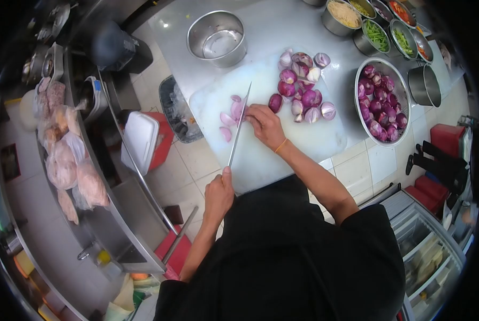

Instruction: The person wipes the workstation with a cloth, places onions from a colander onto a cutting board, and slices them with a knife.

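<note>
My left hand (218,195) is closed around the handle of a long knife (238,133), whose blade points away from me over the white cutting board (282,155). Beside the blade, the curled fingers of my right hand (265,125) press down on the board; what they hold is mostly hidden. Pale purple onion slices (226,119) lie just left of the blade. A pile of peeled red onions (309,96), some of them halved, covers the board's upper right part. A yellow band circles my right wrist.
A steel pot (217,40) stands beyond the board. At the right is a colander (405,119) of red onions, near an empty steel pot (425,85) and bowls of cut vegetables (376,36). Bagged meat (68,163) lies on the left shelf. A person's dark-clothed legs (437,166) show far right.
</note>
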Tool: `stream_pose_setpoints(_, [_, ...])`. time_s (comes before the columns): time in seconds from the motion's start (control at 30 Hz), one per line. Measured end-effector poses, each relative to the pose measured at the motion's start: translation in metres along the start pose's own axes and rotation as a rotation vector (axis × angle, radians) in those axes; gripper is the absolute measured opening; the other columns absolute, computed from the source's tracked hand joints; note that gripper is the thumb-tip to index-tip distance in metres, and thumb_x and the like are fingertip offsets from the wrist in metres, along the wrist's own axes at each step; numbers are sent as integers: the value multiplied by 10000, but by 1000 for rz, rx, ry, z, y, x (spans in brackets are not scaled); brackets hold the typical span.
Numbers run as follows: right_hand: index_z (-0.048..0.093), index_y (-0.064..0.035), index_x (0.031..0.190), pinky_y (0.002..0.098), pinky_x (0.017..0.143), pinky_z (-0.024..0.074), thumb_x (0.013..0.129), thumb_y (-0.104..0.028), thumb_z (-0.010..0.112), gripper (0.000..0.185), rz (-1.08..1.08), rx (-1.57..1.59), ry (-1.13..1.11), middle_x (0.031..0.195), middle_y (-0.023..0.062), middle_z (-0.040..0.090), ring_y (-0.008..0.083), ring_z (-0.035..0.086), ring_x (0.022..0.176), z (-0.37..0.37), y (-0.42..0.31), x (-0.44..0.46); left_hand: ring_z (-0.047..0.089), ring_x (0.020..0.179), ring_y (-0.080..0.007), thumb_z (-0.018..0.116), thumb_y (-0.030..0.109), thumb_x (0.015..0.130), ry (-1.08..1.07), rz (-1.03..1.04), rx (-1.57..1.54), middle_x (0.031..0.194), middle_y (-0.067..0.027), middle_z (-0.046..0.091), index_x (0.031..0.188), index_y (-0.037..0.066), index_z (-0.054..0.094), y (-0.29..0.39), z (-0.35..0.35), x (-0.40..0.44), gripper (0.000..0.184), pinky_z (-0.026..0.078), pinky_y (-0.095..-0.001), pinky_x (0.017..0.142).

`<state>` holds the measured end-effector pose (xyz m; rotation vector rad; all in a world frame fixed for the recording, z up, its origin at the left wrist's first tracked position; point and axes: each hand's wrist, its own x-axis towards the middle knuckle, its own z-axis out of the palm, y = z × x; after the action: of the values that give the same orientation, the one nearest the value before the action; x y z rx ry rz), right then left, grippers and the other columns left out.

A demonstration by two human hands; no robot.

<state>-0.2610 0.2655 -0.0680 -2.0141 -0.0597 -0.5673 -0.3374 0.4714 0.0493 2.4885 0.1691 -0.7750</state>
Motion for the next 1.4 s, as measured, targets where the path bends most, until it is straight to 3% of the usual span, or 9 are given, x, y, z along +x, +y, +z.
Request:
stream_pose_setpoints(0.27, [678,-15,994,368,768,549,802,65,696,209,-13,14,21,997,121,680,294,662,924,2,2,-1,603,809,-559,341,437,1064,17,-4,86,792,-368,625,813,-96,633,-23,24,-3,657,461,-585,773])
stream_pose_setpoints(0.43, [655,-10,994,402,818,538,780,85,661,234,0,-1,-50,1019,133,663,328,647,954,-6,-4,2,604,858,-557,342,464,1058,12,-1,-18,836,-372,632,837,-89,644,5,12,18,668,463,-579,804])
stream_pose_setpoints(0.53, [638,-10,1058,432,885,513,749,114,628,333,-58,-164,96,1093,168,632,364,613,1030,-38,-18,11,604,881,-554,337,475,1057,-23,-47,-52,858,-373,635,845,-87,649,16,-1,6,677,462,-577,817])
stream_pose_setpoints(0.63, [607,-12,1136,456,957,476,727,119,612,430,72,-454,-7,1181,203,584,399,565,1104,-58,-17,19,606,889,-551,333,480,1057,-61,-45,-23,859,-372,636,841,-87,648,-1,10,-4,683,462,-574,819])
stream_pose_setpoints(0.67, [577,-17,1199,461,992,453,748,98,625,468,174,-425,-116,1243,212,550,408,530,1146,-58,-5,14,607,889,-550,333,481,1057,-72,-28,-3,857,-372,636,838,-87,646,-7,16,-3,685,462,-573,819])
stream_pose_setpoints(0.87, [602,-40,1214,439,972,478,806,54,657,422,107,-188,-185,1251,197,579,395,560,1138,-34,-18,7,608,883,-553,338,476,1059,20,-2,-53,844,-374,633,809,-90,627,-6,14,5,683,466,-573,805])
stream_pose_setpoints(1.27, [605,-35,1131,433,910,499,792,44,684,358,49,-79,-150,1174,154,612,367,583,1078,-26,-16,10,596,855,-569,351,436,1061,3,-42,12,821,-388,618,841,-102,635,-24,18,-28,647,457,-596,786])
stream_pose_setpoints(1.4, [608,-39,1126,430,907,498,794,44,682,351,36,-56,-134,1165,151,617,362,586,1074,-26,-16,8,602,858,-569,352,437,1061,-4,-8,1,831,-386,624,841,-106,636,5,17,13,651,471,-582,788])
